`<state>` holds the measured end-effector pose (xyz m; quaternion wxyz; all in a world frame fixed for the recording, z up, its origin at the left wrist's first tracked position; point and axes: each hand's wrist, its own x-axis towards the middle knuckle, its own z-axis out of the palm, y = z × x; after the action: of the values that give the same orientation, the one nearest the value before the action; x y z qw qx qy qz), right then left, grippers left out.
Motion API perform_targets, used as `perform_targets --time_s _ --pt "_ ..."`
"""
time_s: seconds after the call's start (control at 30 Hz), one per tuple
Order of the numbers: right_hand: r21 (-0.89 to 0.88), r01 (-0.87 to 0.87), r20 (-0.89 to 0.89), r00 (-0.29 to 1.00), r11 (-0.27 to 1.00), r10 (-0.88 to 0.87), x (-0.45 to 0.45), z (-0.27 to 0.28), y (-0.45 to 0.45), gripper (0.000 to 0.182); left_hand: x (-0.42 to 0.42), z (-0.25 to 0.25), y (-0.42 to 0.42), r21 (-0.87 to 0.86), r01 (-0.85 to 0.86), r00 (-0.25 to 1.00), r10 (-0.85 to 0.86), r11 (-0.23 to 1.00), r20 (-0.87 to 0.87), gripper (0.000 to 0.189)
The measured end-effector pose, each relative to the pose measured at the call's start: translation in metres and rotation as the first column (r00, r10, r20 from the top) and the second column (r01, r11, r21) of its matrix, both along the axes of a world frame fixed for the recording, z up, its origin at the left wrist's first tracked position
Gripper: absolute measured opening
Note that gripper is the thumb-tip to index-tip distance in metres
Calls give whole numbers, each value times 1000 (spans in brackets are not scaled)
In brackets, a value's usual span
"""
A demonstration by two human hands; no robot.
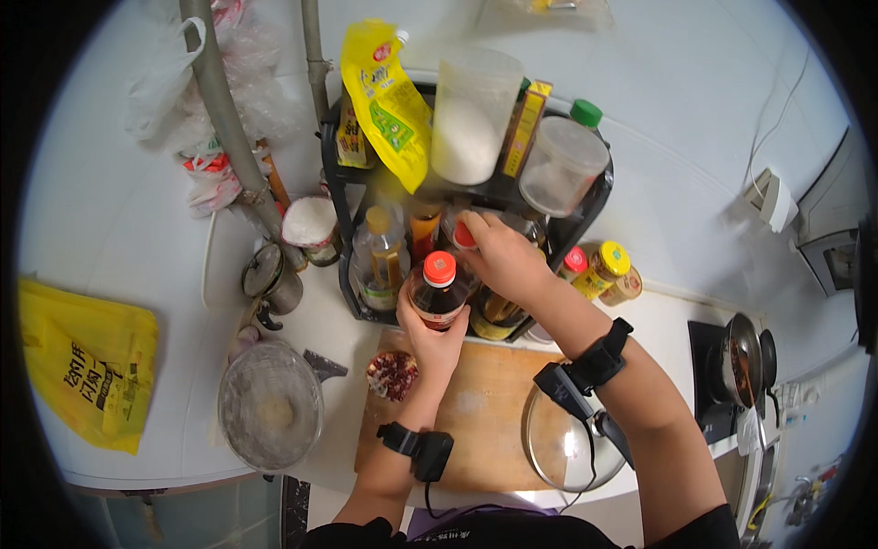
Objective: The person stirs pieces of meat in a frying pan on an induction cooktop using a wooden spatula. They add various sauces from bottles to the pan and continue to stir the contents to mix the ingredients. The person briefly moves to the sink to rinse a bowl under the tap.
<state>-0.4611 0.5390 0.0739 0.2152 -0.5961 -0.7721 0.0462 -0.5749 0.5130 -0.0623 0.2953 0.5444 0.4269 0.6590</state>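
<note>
My left hand (433, 342) is closed around a dark sauce bottle (437, 302) with a red cap, upright in front of the black rack. Just behind it, the fingers of my right hand (492, 250) are on a red bottle cap (464, 235) at the rack's lower level; the container under that cap is mostly hidden. A clear bottle with a yellow cap (378, 267) stands to the left, beside a bottle of reddish-orange contents (424, 230). An opened pomegranate (391, 375) lies left of my left forearm, at the edge of the wooden cutting board (480, 425).
The black rack (336, 226) carries a tall tub of white powder (466, 141) and a yellow pouch (387, 103) above. A glass lid (576, 446) overlaps the board's right side. A floury bowl (271, 406) stands left; a frying pan (741, 360) sits on the cooktop, far right.
</note>
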Motion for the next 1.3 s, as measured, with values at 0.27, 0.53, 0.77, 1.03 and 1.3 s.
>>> perform_targets --time_s 0.27,0.53,0.77,1.03,1.3 --pt "150 -56 -36 997 987 62 8 34 -73 41 -36 15 -71 -43 502 861 -495 864 119 82" --pt "-62 69 -87 993 996 -74 52 30 -145 43 -18 -10 -106 -71 706 697 -710 704 -102 82" --pt "-130 120 -242 959 984 -149 88 -7 -163 43 20 -32 -116 -26 700 714 -700 714 -11 81" --pt "-117 238 -131 959 964 -252 90 -9 -166 54 4 -27 -92 -148 827 523 -839 542 -148 102" --pt "39 232 -170 960 972 -222 79 1 -170 59 18 0 67 -190 153 978 -176 970 -109 66"
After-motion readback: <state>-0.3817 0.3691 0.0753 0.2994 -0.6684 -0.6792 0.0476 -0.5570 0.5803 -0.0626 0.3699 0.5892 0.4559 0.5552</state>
